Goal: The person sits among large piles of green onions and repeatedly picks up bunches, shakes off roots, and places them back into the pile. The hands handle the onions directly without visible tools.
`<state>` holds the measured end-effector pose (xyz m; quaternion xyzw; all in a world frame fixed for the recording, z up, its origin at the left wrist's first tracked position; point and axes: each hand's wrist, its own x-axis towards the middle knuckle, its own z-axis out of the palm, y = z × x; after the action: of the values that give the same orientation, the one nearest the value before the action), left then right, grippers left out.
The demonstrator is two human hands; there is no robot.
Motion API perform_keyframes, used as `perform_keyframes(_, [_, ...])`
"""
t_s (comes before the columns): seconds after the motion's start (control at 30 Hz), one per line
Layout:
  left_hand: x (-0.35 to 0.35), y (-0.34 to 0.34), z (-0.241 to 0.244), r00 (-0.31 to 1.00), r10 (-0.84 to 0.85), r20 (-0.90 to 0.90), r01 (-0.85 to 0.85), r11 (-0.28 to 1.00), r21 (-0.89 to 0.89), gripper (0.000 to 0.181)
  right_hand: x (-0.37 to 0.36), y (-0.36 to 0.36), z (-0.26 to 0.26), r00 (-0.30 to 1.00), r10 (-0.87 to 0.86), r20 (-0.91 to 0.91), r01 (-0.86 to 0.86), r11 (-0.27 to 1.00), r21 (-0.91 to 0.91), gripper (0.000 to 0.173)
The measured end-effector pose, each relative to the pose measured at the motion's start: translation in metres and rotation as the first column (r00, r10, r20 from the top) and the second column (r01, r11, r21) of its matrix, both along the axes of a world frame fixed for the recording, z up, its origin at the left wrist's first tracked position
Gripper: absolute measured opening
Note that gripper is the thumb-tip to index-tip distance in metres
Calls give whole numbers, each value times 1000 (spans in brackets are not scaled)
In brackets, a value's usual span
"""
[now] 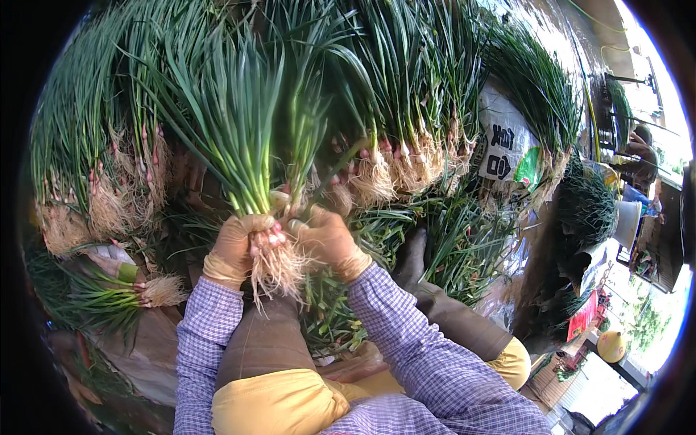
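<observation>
My left hand, in a tan rubber glove, is closed around a bunch of green onions near its pinkish bulbs, the pale roots hanging down. Against the bunch's right side is my right hand, gloved alike, with its thumb and fingers pinched at the stems of a smaller clump; what exactly lies between the fingertips is partly hidden. Both hands are above my knees. Beyond them, long rows of green onions lie with roots towards me. A small separate bunch rests at the left.
Loose green leaves cover the ground between and beside my boots. A white printed sack lies under onions at the right. Farther right are a pale bucket, a yellow hat-like object and a person.
</observation>
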<state>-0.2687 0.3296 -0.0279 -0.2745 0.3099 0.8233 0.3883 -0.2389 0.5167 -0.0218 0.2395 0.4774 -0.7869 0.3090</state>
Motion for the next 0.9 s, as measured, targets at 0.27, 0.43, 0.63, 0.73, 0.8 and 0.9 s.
perform_keyframes(0.27, [0, 18, 11, 983, -178, -41, 172, 979, -113, 37, -27, 39, 11, 952, 291, -96, -179, 781, 598, 52])
perform_keyframes(0.43, [-1, 5, 14, 990, -140, 11, 140, 990, -2, 37, -57, 32, -18, 992, -122, -8, 122, 992, -26, 29])
perform_keyframes(0.63, [-6, 12, -2, 999, 26, 18, -23, 993, -118, 27, -32, 0, -18, 995, -92, -24, 92, 996, -4, 28])
perform_keyframes(0.73, [0, 11, 10, 990, 99, 95, -100, 995, 0, 30, -27, 5, -2, 954, -294, 56, 288, 953, 100, 19])
perform_keyframes(0.8, [4, 4, 5, 1000, -7, 23, 5, 997, 75, 35, -28, 8, -15, 918, -395, 30, 380, 900, 214, 15])
perform_keyframes(0.9, [6, 7, 4, 998, 38, 53, -44, 993, 110, 31, -43, -8, -14, 949, -280, 144, 263, 957, 126, 21])
